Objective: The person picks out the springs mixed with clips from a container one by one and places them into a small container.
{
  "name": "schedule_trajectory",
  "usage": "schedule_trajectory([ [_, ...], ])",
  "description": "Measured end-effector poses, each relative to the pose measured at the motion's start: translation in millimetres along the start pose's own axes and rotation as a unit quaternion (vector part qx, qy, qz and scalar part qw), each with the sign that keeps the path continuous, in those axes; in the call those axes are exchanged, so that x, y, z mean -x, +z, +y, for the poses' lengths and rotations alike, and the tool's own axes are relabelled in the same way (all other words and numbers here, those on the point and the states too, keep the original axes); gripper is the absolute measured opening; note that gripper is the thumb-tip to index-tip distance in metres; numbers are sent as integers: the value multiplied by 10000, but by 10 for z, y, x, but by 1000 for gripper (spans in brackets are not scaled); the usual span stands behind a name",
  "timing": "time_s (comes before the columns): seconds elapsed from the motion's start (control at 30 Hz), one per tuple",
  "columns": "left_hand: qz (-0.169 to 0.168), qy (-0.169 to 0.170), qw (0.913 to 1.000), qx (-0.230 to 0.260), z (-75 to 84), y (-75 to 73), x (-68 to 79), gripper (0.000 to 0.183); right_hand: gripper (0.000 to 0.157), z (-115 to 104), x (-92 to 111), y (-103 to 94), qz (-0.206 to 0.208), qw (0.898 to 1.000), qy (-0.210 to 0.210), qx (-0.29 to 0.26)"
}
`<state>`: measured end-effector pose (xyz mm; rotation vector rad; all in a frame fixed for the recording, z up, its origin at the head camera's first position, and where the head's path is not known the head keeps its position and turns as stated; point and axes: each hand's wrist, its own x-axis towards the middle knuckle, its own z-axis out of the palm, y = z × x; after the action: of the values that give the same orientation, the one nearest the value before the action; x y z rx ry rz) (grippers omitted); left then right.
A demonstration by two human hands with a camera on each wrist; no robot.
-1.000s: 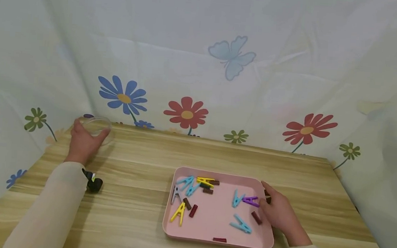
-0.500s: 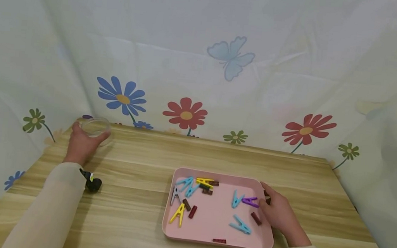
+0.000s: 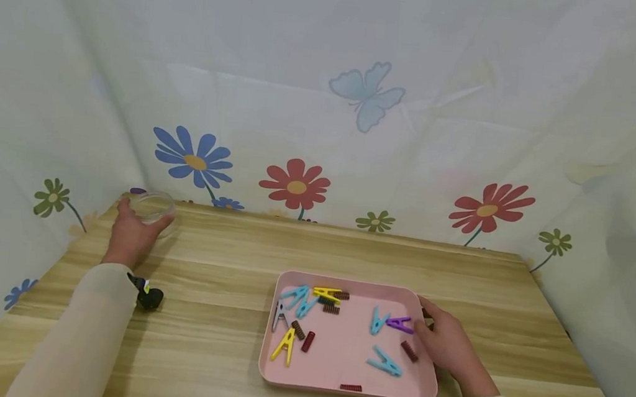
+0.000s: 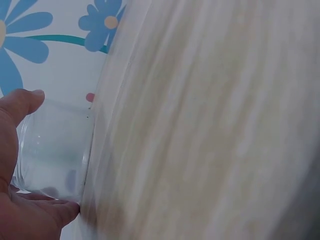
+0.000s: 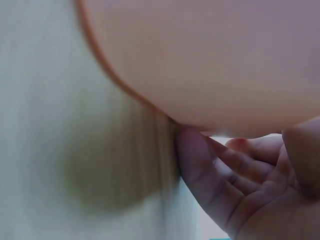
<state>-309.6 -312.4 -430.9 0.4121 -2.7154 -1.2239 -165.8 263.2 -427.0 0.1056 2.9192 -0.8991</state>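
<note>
1. Printed cloth [image 3: 304,85]: we find it hung behind and at both sides; it bounds sideways and far movement.
2. Wood-grain table [image 3: 200,339]: a broad stretch of its surface lies between jar and tray, and another beyond the tray's far rim, leaving us lateral room.
3. Pink tray [image 3: 339,356]: set near us, right of centre, presumably for easy reach; its raised rim, we judge, stops loose pieces rolling off.
4. Right hand [image 3: 447,339]: pinching the tray's right edge, likely to steady it.
5. Left hand [image 3: 132,234]: curled round the jar, thumb on one side, fingers on the other, a grip suited to a round wall.
6. Clear jar [image 4: 55,147]: in the table's far left corner, beside the cloth, so we count little room behind it.
7. Plastic clips [image 3: 391,367]: we count eight, blue, yellow, grey and purple, lying in the tray, mostly towards its left end.
8. Coil springs [image 3: 308,341]: seven, scattered among them; one lies against the near wall.
</note>
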Motion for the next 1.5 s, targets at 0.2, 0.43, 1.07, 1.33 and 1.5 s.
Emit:
schedule_trajectory([
  [0.2,-35,-21,10000,7,-12,-2,6,111,52,5,3,6,9,10000,32,-19],
  [0.43,-48,-14,10000,26,-43,6,22,109,51,-8,30,3,49,10000,47,-7],
  [1.07,-693,-74,9975,-73,-5,-58,212,114,50,30,2,-9,-7,9998,68,-203],
  [1.33,-791,45,9969,-13,29,-34,308,114,49,43,10,-14,58,9998,-3,-178],
  [1.5,-802,72,9967,-80,32,-5,337,116,49,36,30,-19,58,9996,-21,-281],
])
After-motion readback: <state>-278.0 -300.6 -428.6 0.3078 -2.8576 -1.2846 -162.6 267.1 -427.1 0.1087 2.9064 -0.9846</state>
